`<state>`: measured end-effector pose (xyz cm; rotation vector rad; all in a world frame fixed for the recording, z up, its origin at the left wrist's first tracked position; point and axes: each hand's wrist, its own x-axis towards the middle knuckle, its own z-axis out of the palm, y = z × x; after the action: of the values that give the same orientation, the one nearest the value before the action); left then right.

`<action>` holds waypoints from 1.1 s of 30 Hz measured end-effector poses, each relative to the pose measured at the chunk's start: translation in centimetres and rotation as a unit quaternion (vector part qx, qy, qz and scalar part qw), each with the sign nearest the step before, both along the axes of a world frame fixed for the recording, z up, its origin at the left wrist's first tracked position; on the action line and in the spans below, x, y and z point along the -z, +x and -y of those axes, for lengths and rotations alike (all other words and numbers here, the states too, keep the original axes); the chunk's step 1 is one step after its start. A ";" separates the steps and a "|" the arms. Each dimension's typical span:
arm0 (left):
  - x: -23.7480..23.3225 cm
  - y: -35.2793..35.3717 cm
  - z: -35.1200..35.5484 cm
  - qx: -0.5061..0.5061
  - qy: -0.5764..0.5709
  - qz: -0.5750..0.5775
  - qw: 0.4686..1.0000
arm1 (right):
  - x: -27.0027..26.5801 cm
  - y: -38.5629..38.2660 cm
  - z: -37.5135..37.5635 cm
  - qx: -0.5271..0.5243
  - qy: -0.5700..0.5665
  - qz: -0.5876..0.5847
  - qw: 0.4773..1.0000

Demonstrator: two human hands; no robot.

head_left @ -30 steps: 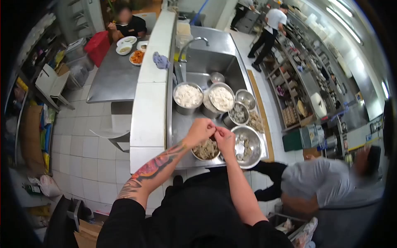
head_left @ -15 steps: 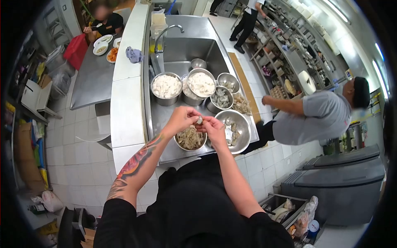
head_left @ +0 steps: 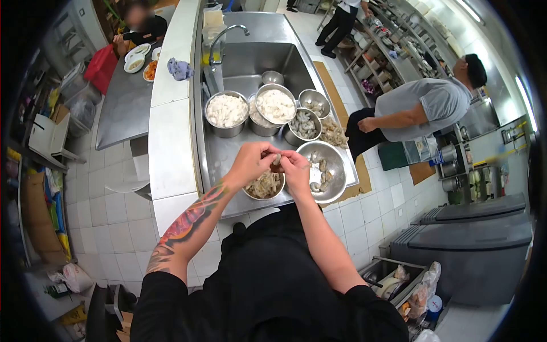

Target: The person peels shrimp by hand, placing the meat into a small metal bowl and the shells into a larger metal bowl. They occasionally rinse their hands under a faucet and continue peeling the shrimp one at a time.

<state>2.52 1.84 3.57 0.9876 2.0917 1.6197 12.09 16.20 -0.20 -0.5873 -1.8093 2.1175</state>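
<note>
My left hand (head_left: 254,162) and my right hand (head_left: 296,172) meet above the near edge of the steel sink counter. Both pinch a small greyish shrimp (head_left: 277,160) between their fingertips; the fingers partly cover it. Right below is a round container of brownish shrimp or shells (head_left: 265,187), partly hidden by my hands. A wide steel bowl (head_left: 338,169) with several shrimp inside stands beside my right hand. Beyond it are a smaller pot of grey shrimp (head_left: 305,125) and a loose heap of shells (head_left: 332,133) on the counter.
Two steel pots of whitish lumpy food (head_left: 227,111) (head_left: 276,105) stand by the sink basin (head_left: 259,60), one atop another container. A faucet (head_left: 228,37) arches at its left. A crumpled cloth (head_left: 180,69) lies on the white ledge. A grey-shirted co-worker (head_left: 419,111) stands at right.
The co-worker in grey has moved farther off along the right side, and the arm is now bent. My view has shifted slightly. My hands still pinch the shrimp together, with fingers slightly repositioned.
</note>
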 end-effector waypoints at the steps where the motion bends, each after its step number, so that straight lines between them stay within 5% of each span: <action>1: -0.1 -0.2 -0.1 0.003 0.027 0.044 0.999 | 0.0 -0.2 0.1 0.023 -0.059 -0.020 0.998; 5: 1.9 -1.0 -0.2 -0.007 -0.001 -0.042 0.999 | 0.8 -0.4 0.8 0.064 -0.061 -0.066 0.994; 8: 2.6 -1.2 -0.6 -0.023 0.001 0.012 1.000 | 0.5 -0.5 0.9 0.081 0.044 -0.077 0.993; 10: 3.2 -0.9 -0.8 0.023 0.031 0.156 0.987 | -0.4 -0.4 1.5 0.079 0.123 -0.096 0.985; 14: 3.4 -1.4 -0.4 0.027 0.037 0.163 0.986 | 0.5 -0.8 1.9 0.072 0.106 -0.100 0.987; 21: 2.6 -1.7 0.8 -0.050 -0.057 -0.022 0.997 | 2.0 -0.9 0.9 0.133 0.124 -0.073 0.981; 24: 3.2 -2.5 0.9 -0.064 -0.077 -0.045 0.994 | 6.2 0.4 -1.1 -0.021 0.475 -0.001 0.880; 25: 3.4 -2.7 0.9 -0.063 -0.076 -0.048 0.994 | 6.6 0.6 -1.0 -0.019 0.474 0.001 0.881; 27: 3.7 -2.6 0.7 -0.048 -0.062 -0.033 0.996 | 7.3 0.7 -0.7 -0.009 0.241 0.044 0.969; 29: 4.0 -2.1 0.6 -0.028 -0.050 -0.014 0.998 | 4.6 0.6 -0.4 -0.021 0.174 0.065 0.982; 31: 3.8 -1.8 0.0 -0.009 -0.031 -0.010 0.999 | 1.4 0.3 0.4 -0.067 -0.075 0.059 0.993; 33: 3.6 -1.6 -0.3 0.000 -0.024 -0.009 1.000 | 1.5 0.2 0.6 -0.070 -0.041 0.048 0.996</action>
<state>0.93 2.14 -0.02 0.9894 2.1316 1.5584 12.29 15.65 -1.69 -0.6080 -1.8729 2.3009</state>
